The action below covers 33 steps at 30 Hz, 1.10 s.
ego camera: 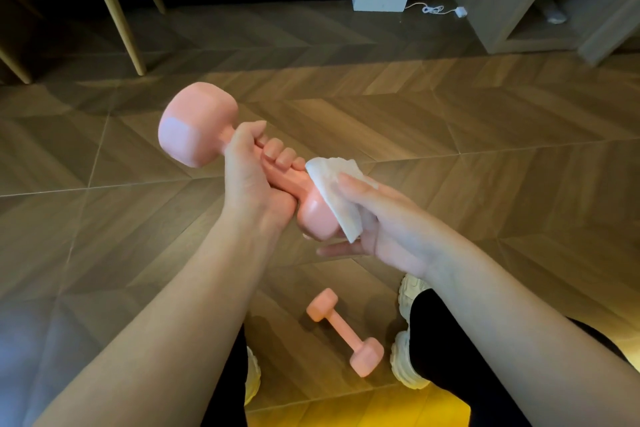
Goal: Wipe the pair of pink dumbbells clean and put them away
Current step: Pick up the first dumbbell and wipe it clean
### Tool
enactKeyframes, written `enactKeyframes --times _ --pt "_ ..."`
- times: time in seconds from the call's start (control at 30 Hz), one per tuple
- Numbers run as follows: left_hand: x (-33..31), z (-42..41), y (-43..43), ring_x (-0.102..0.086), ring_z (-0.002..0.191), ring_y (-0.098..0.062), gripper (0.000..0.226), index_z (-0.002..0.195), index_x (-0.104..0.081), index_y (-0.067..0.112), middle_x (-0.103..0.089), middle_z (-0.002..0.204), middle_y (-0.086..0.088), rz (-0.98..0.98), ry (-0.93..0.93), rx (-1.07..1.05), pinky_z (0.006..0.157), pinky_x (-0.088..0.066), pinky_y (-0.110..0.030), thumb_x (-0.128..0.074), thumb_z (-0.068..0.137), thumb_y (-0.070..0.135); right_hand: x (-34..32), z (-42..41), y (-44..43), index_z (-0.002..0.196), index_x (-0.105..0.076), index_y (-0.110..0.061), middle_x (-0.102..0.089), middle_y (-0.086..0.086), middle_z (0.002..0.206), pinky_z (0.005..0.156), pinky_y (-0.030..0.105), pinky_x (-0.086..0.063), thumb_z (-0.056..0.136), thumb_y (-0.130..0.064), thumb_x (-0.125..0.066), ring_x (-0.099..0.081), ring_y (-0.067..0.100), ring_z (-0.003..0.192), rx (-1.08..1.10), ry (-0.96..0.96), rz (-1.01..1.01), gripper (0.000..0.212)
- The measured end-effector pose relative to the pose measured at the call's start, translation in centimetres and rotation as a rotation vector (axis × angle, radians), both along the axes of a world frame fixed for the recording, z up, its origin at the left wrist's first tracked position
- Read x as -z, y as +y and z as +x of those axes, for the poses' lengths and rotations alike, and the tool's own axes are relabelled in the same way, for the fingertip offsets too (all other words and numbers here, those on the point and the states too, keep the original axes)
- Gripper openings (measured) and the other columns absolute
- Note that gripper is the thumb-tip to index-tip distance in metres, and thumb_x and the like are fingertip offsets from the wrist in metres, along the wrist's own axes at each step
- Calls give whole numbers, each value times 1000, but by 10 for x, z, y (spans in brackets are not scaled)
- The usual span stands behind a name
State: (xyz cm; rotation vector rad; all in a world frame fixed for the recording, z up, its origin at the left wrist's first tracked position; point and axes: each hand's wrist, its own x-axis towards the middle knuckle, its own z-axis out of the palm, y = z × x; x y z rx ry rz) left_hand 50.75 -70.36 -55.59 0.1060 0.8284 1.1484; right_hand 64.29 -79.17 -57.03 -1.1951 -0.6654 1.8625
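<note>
Looking down at a person's two bare arms. The left hand (251, 180) grips a matte pink dumbbell with blocky heads (194, 125) by its handle, fingers (282, 156) curled tight around it, thumb wrapped over. One head juts up past the thumb; the other head sits just below the little finger. The right hand (384, 222) holds a folded white paper wipe (332, 191) against that lower head, one finger lying along the wipe's top, another digit reaching under the head. Well below both hands, a second matching pink dumbbell (343, 331) lies on the brown wood-pattern floor (450, 121), beside a chunky white shoe (405, 367).
</note>
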Motion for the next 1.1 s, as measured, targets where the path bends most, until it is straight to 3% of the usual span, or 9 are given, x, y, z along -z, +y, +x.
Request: enactKeyframes --times 0.1,0.17,0.3,0.4,0.5,0.63,0.73,0.93,1.1 --pt "1 2 -2 -24 39 -11 35 61 -31 21 -24 47 7 30 47 21 41 -31 -21 -49 90 15 -1 -1 -3 127 -56 -16 -70 3 99 76 42 -59 83 -28 -69 -68 17 91 2 55 47 48" --pt "2 3 -2 -24 39 -11 34 62 -31 21 -24 46 8 26 59 25 41 -31 -21 -49 91 15 1 0 -4 129 -54 -16 -70 -1 93 78 41 -59 85 -24 -66 -67 14 89 -28 20 84 47" --pt "5 2 -1 -24 38 -11 33 64 -30 21 -24 47 8 -3 53 21 41 -32 -20 -48 91 15 1 3 -1 139 -48 -17 -61 13 113 86 51 -57 81 -34 -68 -63 28 97 -47 57 -2 64" --pt "7 2 0 -24 39 -11 33 64 -30 22 -24 47 8 -6 67 25 42 -32 -20 -48 91 15 1 -4 0 136 -52 -20 -63 12 114 79 48 -59 77 -51 -69 -64 27 97 -9 -24 -43 69" --pt "8 4 0 -24 39 -11 33 63 -32 22 -24 47 8 4 98 52 43 -33 -21 -49 91 15 6 -10 0 127 -55 -20 -67 8 108 72 40 -59 74 -44 -74 -69 21 92 48 -95 -45 61" --pt "7 3 2 -25 41 -10 33 64 -32 22 -25 49 9 -10 95 50 46 -31 -23 -51 91 17 5 -2 -1 131 -51 -19 -63 19 122 80 44 -59 80 -28 -72 -68 29 102 -1 8 -2 56" --pt "7 1 3 -25 41 -10 33 65 -32 22 -25 49 9 -18 93 40 46 -30 -23 -51 91 17 5 2 -1 129 -53 -25 -63 17 116 80 46 -59 75 -34 -77 -67 29 98 -19 85 -23 60" --pt "7 3 1 -24 41 -10 33 64 -33 22 -25 49 8 -5 113 50 45 -31 -23 -50 91 16 6 -8 -1 130 -48 -22 -57 23 131 78 43 -59 78 -32 -74 -65 31 105 -2 -58 2 60" --pt "6 3 1 -26 39 -10 33 63 -33 21 -27 47 8 22 119 42 44 -33 -22 -50 90 15 5 -12 0 130 -49 -16 -57 29 129 79 45 -60 84 -51 -67 -67 35 105 44 -74 4 61"
